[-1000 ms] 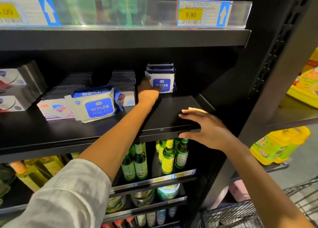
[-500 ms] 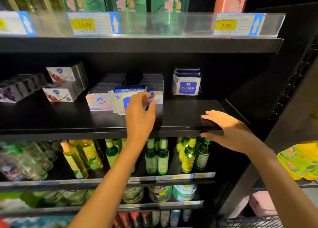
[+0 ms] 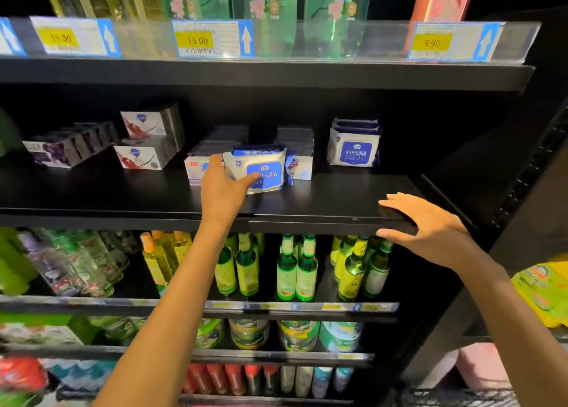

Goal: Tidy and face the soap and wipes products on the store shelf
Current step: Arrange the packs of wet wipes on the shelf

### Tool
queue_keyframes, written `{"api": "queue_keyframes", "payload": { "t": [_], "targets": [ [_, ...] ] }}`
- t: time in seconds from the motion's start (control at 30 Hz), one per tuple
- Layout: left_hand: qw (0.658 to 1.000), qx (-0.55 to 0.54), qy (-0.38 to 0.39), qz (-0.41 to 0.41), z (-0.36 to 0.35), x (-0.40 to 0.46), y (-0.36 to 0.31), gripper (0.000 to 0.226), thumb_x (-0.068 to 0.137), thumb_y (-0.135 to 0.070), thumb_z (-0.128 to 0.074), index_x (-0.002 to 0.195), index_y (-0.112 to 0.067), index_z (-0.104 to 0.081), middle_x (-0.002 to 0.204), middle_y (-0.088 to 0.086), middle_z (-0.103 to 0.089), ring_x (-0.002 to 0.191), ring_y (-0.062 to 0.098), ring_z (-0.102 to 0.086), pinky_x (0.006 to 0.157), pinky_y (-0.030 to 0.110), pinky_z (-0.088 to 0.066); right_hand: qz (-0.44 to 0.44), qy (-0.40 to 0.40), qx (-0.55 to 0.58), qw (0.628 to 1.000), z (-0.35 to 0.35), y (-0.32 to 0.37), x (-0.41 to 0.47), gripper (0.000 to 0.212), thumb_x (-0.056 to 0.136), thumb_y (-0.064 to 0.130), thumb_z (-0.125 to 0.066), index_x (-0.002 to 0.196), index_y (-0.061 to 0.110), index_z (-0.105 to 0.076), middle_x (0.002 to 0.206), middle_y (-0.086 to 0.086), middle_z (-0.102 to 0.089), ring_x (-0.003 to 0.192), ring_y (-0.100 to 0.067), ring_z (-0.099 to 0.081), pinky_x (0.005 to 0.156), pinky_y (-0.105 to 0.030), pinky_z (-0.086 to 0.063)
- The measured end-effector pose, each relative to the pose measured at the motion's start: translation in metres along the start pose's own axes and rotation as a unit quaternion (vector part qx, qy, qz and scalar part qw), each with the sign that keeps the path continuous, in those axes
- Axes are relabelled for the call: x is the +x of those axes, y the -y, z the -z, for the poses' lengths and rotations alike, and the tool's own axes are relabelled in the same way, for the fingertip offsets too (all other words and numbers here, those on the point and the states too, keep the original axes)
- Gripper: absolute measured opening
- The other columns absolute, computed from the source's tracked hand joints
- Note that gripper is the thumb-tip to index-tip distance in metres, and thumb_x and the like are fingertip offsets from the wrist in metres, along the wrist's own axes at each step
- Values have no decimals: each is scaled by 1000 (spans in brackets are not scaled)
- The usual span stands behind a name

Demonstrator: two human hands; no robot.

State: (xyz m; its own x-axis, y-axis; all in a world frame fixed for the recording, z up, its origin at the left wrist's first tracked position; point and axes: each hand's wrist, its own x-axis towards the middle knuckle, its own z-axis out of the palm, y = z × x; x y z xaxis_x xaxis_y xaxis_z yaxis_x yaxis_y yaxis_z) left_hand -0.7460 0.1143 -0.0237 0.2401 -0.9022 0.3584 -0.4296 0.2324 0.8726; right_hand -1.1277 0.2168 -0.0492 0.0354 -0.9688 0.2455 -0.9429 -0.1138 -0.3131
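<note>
My left hand [image 3: 222, 188] is on the wipes pack [image 3: 257, 170] mid-shelf, thumb across its blue front label, index finger up along its left edge, so it pinches the pack's left end. The pack stands leaning on its long edge, long axis running left-right along the shelf [image 3: 322, 197], face toward me. The text on its top flap reads upside down; the main label reads upright. It sits in front of two rows of soap boxes [image 3: 302, 160], covering their fronts, touching or just in front of them, can't tell which.

My right hand [image 3: 430, 225] rests on the shelf's front edge at the right, fingers spread and fairly straight on top, thumb under the lip, holding no product.

A second stack of wipes [image 3: 353, 148] stands at the back right, upright, label facing out, long axis left-right, well apart from the held pack. To the left, white soap boxes [image 3: 144, 143] are stacked two high, angled with fronts turned left-forward. Further left, purple soap boxes [image 3: 52, 154] lie in a row, also angled.

Price tags [image 3: 198, 40] line the shelf above. Green bottles [image 3: 296, 271] stand on the shelf below.
</note>
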Motion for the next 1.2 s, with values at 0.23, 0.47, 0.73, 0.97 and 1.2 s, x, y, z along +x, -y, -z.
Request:
{"api": "queue_keyframes", "payload": {
  "t": [0.23,0.47,0.73,0.97,1.2],
  "targets": [
    [998,36,39,-16,-2,-1,-8,55,78,-36,-91,115,-13,-58,116,2,-65,98,15,-60,62,16,-41,17,-22,-13,1000,-2,0,-2,75,83,84,-54,149,50,-47,158,28,-41,151,3,-28,125,-35,-28],
    [998,21,61,-26,-1,-16,-13,53,83,-38,-88,120,-11,-61,116,-2,-68,99,9,-60,63,15,-45,16,17,4,1000,6,-1,-3,85,80,79,-58,155,42,-42,163,17,-39,152,-10,-33,124,-37,-28],
    [986,-20,156,-63,-38,-36,-37,54,82,-35,-89,125,-15,-64,115,-6,-70,94,2,-66,65,10,-53,11,-6,-4,1000,1,-1,-7,79,86,76,-56,155,40,-46,163,17,-40,153,-4,-29,122,-25,-19],
    [978,-43,195,-55,-103,-30,-61,53,87,-29,-85,129,-10,-59,123,0,-68,102,8,-63,72,17,-53,7,-44,12,999,-7,-7,-7,78,83,77,-62,151,40,-52,159,22,-43,150,3,-32,124,-21,-19],
    [981,-51,185,-18,-163,-4,-70,53,91,-24,-82,133,-4,-57,130,10,-67,114,19,-66,68,18,-50,106,-150,-25,983,-25,-23,-4,80,90,81,-49,144,23,-64,149,3,-61,143,-14,-51,120,-36,-41]
  ]
}}
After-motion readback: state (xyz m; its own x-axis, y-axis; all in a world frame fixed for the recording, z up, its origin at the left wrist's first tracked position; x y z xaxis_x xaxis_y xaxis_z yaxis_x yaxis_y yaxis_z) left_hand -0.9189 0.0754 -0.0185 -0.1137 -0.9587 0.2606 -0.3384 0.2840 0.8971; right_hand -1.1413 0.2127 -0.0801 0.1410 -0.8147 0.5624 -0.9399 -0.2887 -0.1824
